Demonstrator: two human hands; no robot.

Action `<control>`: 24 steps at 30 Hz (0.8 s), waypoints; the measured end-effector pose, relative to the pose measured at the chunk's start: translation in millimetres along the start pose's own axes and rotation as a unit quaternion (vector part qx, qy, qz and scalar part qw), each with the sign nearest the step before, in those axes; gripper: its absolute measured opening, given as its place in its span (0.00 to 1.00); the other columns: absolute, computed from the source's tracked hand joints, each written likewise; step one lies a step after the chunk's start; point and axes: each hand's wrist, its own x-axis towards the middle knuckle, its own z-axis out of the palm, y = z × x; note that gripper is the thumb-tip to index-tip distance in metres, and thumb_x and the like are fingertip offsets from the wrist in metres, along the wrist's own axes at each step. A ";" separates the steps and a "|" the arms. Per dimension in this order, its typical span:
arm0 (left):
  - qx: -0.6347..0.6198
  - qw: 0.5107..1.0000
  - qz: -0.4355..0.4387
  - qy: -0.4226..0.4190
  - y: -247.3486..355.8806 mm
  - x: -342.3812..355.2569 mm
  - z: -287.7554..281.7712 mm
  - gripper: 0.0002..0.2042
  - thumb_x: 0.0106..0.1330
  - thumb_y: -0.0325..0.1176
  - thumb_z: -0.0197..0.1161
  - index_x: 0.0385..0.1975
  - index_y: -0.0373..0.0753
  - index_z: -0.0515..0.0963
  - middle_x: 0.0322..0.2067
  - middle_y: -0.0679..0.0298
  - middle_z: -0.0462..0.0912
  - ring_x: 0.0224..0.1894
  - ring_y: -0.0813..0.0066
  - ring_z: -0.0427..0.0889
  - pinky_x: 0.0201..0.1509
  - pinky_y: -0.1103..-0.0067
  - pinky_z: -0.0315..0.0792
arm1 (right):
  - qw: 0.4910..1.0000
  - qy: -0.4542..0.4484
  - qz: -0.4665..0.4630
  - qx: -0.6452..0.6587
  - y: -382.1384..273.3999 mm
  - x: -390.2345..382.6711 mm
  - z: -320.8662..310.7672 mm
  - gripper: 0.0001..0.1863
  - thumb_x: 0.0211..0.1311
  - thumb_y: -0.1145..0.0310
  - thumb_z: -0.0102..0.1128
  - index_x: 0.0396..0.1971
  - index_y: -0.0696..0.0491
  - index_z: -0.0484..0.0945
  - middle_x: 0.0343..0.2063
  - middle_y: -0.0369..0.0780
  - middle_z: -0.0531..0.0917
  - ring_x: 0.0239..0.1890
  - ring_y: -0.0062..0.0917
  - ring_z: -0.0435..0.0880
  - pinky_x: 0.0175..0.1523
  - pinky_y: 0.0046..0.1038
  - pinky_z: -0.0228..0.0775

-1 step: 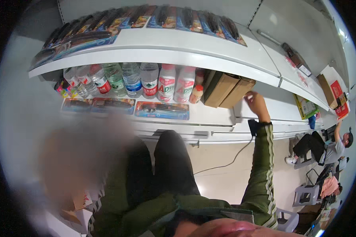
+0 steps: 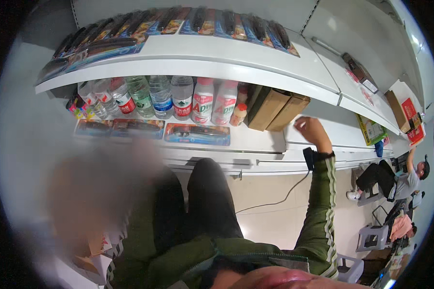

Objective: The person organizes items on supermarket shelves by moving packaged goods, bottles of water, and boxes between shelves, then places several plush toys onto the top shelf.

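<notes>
My right hand point(image 2: 313, 131) hovers over the lower white shelf, just right of two brown cardboard boxes point(image 2: 278, 113), apart from them. Its fingers curl inward and nothing shows in them. A skin-coloured blur point(image 2: 101, 178) covers the left side, at the end of my left sleeve; the fingers of that hand cannot be made out. Left of the boxes stand a small orange-capped bottle point(image 2: 238, 115), two white bottles with pink caps point(image 2: 202, 102) and several clear water bottles point(image 2: 160, 98). In front of them lie flat blister packs point(image 2: 197, 135).
The upper shelf point(image 2: 202, 55) overhangs the bottles and carries a row of blister packs point(image 2: 197, 20) with black items. A green and yellow package point(image 2: 371, 130) is on the lower shelf at right. A black cable point(image 2: 294, 192) hangs from my right wrist. People sit on stools point(image 2: 371, 236) at right.
My right hand has shifted slightly down, and its wrist has turned a little. The boxes and bottles have stayed in place.
</notes>
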 end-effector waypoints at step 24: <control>-0.062 0.979 -0.008 -0.192 6.1 21.3 -47.1 0.38 0.50 0.26 0.54 0.68 0.37 0.58 0.69 0.58 0.59 0.73 0.56 0.53 0.74 0.54 0.44 | 0.960 0.263 -0.094 -0.032 -162.1 37.9 -133.5 0.18 0.64 0.52 0.57 0.42 0.50 0.84 0.30 0.49 0.85 0.33 0.44 0.85 0.39 0.36 0.75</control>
